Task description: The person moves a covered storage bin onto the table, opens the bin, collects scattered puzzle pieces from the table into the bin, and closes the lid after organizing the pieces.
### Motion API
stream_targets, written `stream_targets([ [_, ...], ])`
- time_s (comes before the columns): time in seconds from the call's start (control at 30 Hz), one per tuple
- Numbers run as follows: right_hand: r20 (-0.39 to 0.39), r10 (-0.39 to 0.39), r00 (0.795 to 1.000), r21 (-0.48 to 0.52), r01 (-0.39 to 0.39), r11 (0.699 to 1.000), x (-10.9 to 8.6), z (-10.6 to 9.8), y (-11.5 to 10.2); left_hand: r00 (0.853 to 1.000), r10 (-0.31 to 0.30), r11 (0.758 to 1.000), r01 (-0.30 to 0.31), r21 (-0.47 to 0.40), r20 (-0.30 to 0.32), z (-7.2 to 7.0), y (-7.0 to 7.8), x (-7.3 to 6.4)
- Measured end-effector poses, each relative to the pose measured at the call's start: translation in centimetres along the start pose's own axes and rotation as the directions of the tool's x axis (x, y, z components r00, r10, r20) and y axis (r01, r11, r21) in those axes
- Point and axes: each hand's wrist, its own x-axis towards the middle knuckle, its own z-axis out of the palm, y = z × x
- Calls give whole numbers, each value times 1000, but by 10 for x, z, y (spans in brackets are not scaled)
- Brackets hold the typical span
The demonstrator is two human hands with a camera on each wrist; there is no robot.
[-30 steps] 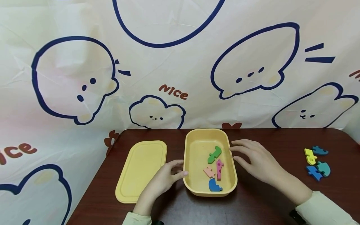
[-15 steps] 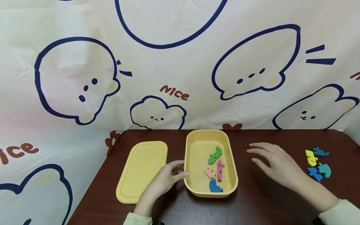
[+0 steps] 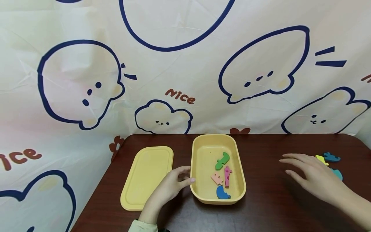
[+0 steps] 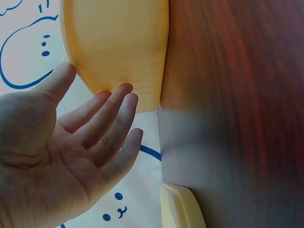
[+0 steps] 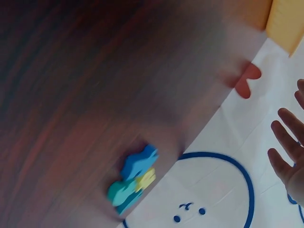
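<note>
My left hand [image 3: 173,184] holds the near-left side of a yellow plastic box [image 3: 193,154]. In the left wrist view the thumb [image 4: 64,78] is at the box's rim and the fingertips [image 4: 126,88] lie against its outer wall. Inside the box are a green puzzle piece [image 3: 222,161], a pink spotted one [image 3: 227,176], a salmon one [image 3: 216,178] and a blue one [image 3: 223,192]. My right hand [image 3: 316,177], fingers spread and holding nothing, is over the table beside a small group of puzzle pieces, partly covering it: yellow [image 3: 321,159], dark teal [image 3: 331,157] and turquoise [image 3: 337,174].
To the left of the box, a flat yellow lid [image 3: 147,174] lies on the dark brown table [image 3: 261,212]. A pale cloth [image 3: 203,74] printed with blue cartoon outlines hangs behind the table's back edge.
My right hand has left the box's right side and moved rightward across the table to the loose puzzle pieces. My left hand stays at the box, and the pieces inside lie as before.
</note>
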Motion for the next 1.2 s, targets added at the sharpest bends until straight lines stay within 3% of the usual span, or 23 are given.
stream_targets([
  [0.43, 142, 112, 984, -53, -105, 993, -30, -4, 31, 1000, -5, 1000, 5, -2, -1, 0, -3, 0],
  [0.77, 112, 114, 987, -87, -105, 991, -49, -3, 57, 1000, -9, 1000, 9, -1, 2, 0, -1, 1],
  [1.07, 2, 53, 999, -136, -52, 989, -62, -2, 76, 1000, 10, 1000, -10, -5, 8, 0, 0, 4],
  [1.2, 20, 76, 997, -104, -74, 992, -66, 1, 79, 1000, 3, 1000, -3, -8, 7, 0, -1, 2],
])
